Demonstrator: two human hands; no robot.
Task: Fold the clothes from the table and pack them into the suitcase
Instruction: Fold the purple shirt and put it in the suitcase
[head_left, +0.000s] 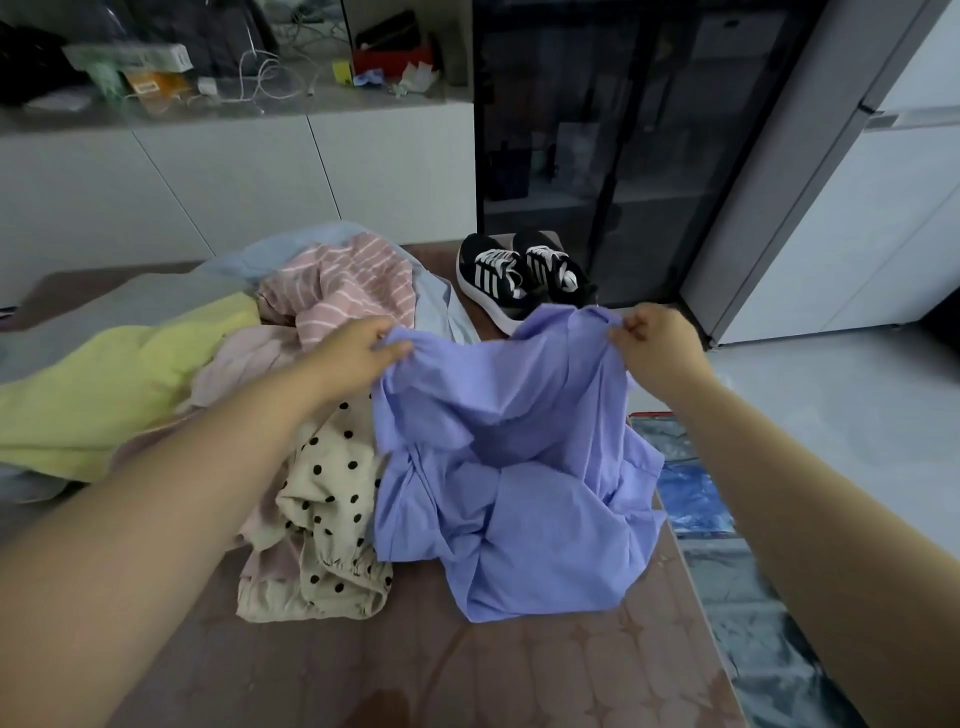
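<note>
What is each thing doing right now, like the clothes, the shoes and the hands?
Lilac cotton shirt: unfolded, lifted by its top edge, bottom resting on the table.
Left hand: pinches the shirt's top edge.
Right hand: pinches the shirt's top edge.
Cream polka-dot garment: crumpled, unfolded.
Pink striped garment: crumpled, unfolded.
Yellow garment: lying unfolded.
Black sneakers with white stripes: standing side by side.

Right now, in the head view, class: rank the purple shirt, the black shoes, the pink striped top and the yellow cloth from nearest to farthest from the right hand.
1. purple shirt: pinched by the right hand itself.
2. black shoes: just beyond, at the table's far edge.
3. pink striped top: further left.
4. yellow cloth: far left.
</note>
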